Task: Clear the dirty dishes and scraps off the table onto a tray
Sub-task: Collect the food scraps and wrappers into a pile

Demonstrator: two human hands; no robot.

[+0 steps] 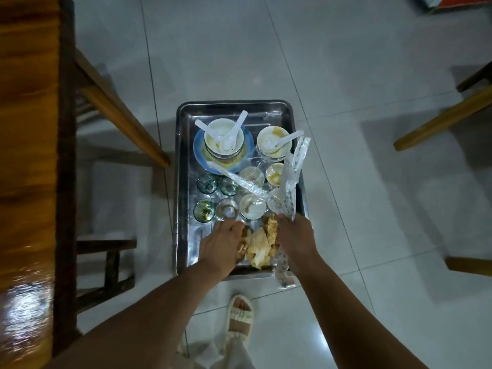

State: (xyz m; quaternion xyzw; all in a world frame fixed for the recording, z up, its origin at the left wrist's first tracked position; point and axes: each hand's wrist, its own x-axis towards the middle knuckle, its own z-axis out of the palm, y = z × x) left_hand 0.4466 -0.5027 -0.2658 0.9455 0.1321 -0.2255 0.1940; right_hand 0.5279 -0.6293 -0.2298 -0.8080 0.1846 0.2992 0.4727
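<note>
A rectangular stainless-steel tray (183,161) on the pale tiled floor (346,102), beside the wooden table (26,129), carries stacked white bowls with plastic spoons (225,135), small glass cups (207,183) and crumpled yellowish scraps (259,245) at its near end. The left hand (219,247) rests, fingers extended, on the scraps. The right hand (294,237) grips clear plastic wrappers (291,174) over the tray's right side.

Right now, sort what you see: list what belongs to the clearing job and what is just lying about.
Job: metal tray, stacked bowls, white spoons, small glasses, crumpled scraps, plastic wrappers in the right hand, left hand.

Lying about: wooden table, chairs, sandal.
</note>
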